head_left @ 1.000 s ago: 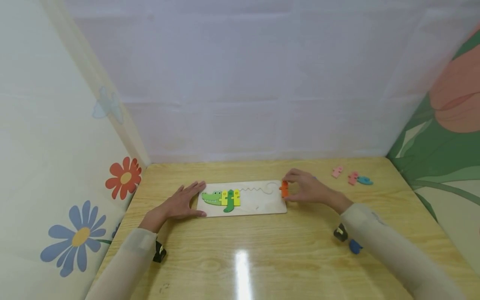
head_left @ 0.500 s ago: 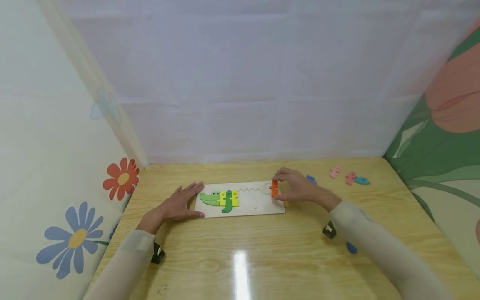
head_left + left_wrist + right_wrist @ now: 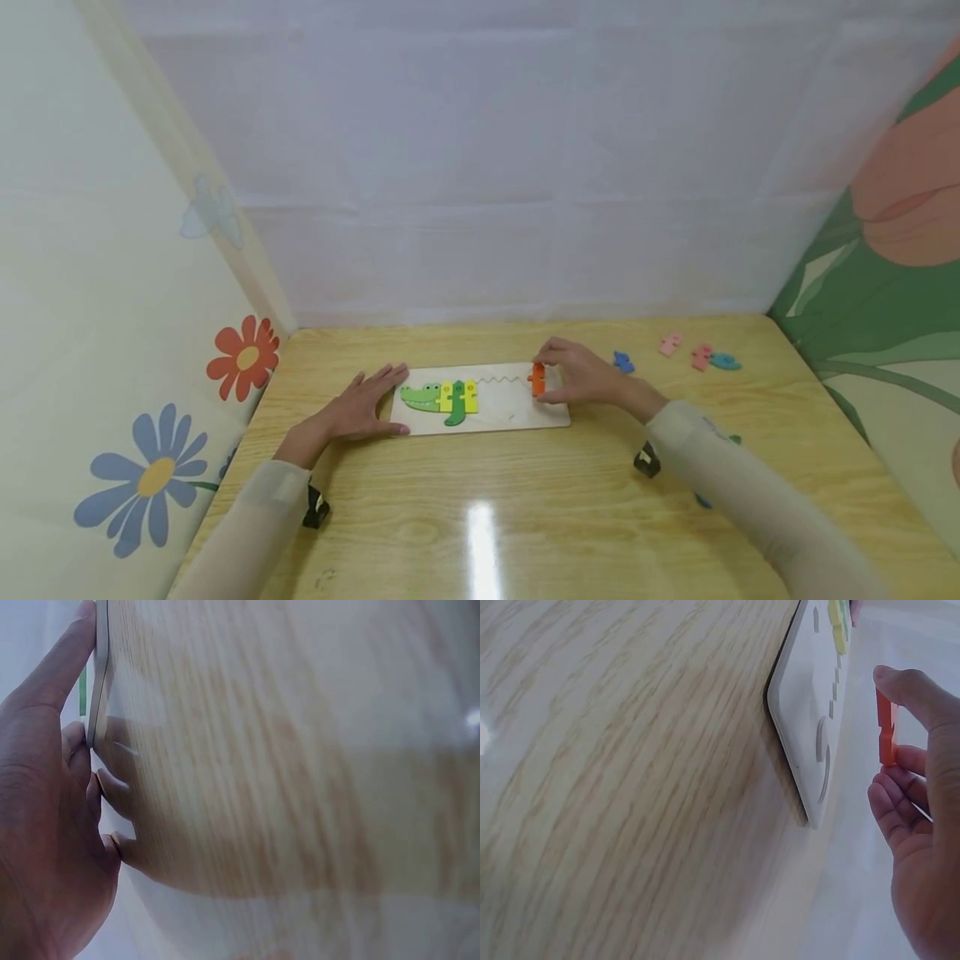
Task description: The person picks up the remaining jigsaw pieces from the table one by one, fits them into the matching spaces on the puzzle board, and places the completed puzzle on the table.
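A pale wooden puzzle board (image 3: 517,412) lies on the table. On its left part sit a green crocodile head piece (image 3: 420,398), yellow body pieces (image 3: 471,398) and a dark green piece with a leg (image 3: 456,407); the right part shows only a wavy groove and a curl. My left hand (image 3: 362,406) rests at the board's left end, fingers and thumb spread over its edge. Between thumb and fingertips my right hand (image 3: 588,377) pinches an orange puzzle piece (image 3: 537,380) upright over the board's right part. In the right wrist view the orange piece (image 3: 886,731) is apart from the board.
To the right lie a blue piece (image 3: 622,362), two pink pieces (image 3: 671,343) and a teal piece (image 3: 725,361). Beside the right sleeve, a green piece (image 3: 736,438) and another blue piece (image 3: 702,501) are partly hidden. White cloth (image 3: 450,208) hangs behind the table.
My right hand has carried the orange piece leftward, from the board's right edge to over its right part. A blue piece behind that hand has come into view. The left hand stays in place.
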`<state>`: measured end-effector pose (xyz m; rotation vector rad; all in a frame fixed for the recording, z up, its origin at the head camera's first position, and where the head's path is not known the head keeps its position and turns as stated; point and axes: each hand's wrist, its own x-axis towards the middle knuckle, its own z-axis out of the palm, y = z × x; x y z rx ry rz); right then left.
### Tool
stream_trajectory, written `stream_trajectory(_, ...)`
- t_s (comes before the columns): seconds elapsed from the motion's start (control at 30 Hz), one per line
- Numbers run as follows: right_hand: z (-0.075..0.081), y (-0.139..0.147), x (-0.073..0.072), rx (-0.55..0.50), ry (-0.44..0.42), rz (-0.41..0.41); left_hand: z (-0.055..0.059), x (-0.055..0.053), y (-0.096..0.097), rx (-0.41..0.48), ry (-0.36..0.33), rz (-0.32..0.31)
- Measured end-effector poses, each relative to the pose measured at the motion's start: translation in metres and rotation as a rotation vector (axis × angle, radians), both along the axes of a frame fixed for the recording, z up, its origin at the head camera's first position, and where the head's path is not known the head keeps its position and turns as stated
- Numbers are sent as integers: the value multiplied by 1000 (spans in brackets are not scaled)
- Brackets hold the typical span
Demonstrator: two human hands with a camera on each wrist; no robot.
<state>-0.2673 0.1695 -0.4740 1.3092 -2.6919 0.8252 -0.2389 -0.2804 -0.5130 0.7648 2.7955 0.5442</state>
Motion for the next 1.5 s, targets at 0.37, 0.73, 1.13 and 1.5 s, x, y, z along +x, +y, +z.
stream_trajectory(0.37,-12,-9,-6,55,-44,-16,-4,2,-1,14,19,-12)
stream_trajectory(0.73,-9,-26,-5,44,-27,4,0,0,0,17,9,-11)
stream_trajectory(1.13,-11,-41,-5,55,-45,6,2,1,1,20,-2,-8)
stream_trajectory(1.5,-18,-51,-6,38,-51,6,0,0,0,19,0,-8)
